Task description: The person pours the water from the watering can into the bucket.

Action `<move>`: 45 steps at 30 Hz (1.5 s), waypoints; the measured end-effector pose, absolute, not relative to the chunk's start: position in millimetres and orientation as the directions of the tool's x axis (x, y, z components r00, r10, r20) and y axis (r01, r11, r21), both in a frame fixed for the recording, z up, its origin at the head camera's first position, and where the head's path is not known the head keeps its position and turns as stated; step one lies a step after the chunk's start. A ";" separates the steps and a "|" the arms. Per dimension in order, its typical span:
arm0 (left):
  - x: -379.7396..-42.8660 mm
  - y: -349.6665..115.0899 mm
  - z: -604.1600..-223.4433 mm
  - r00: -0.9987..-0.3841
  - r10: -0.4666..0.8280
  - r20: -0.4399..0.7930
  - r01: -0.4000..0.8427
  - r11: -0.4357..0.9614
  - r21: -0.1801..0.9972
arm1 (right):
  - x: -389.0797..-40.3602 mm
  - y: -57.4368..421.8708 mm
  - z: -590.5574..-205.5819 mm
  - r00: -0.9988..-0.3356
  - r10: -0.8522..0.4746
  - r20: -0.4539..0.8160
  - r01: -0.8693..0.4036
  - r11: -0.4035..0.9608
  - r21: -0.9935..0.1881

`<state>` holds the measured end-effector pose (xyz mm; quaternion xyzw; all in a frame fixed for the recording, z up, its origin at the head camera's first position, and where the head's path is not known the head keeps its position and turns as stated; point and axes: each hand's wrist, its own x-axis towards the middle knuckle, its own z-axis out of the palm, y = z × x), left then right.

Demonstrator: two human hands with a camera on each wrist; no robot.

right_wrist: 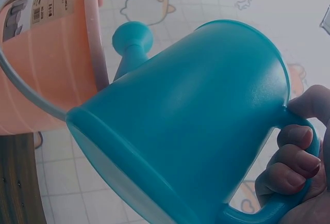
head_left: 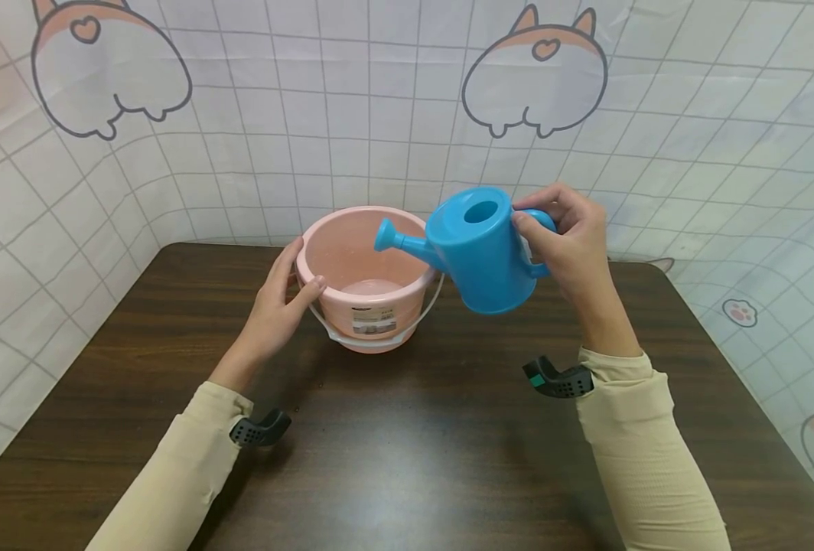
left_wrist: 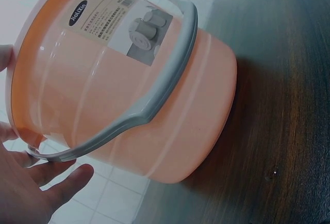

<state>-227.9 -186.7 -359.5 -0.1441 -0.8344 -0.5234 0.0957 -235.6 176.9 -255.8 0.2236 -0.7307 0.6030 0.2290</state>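
A pink bucket [head_left: 372,306] with a paper label and a pale swing handle [left_wrist: 170,69] stands on the dark wooden table. My left hand [head_left: 276,310] holds its rim on the left side, thumb at the front of the rim and fingers round the outside. In the air to the right of the bucket is a blue watering can [head_left: 486,264], its spout [head_left: 407,243] reaching over the bucket's opening. My right hand [head_left: 568,237] grips the can's looped handle, with fingers curled through the loop in the right wrist view. Whether the can holds water cannot be seen.
The brown wooden table [head_left: 393,459] spans the space before me. Behind it and at both sides hangs a white grid-patterned cloth [head_left: 372,99] with cartoon animal prints. Black bands [head_left: 561,379] sit on both sleeved forearms.
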 end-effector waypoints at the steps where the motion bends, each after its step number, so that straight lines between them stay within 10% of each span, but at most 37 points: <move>1: -228.1 -186.7 -359.5 -0.940 0.141 0.310 0.340 0.410 0.846 | -235.5 177.0 -255.8 -0.796 -0.050 0.603 -0.601 0.177 -0.779; 45: -227.9 -186.6 -360.0 -0.942 0.139 0.304 0.335 0.405 0.851 | -235.9 176.6 -256.3 -0.787 -0.045 0.615 -0.614 0.158 -0.774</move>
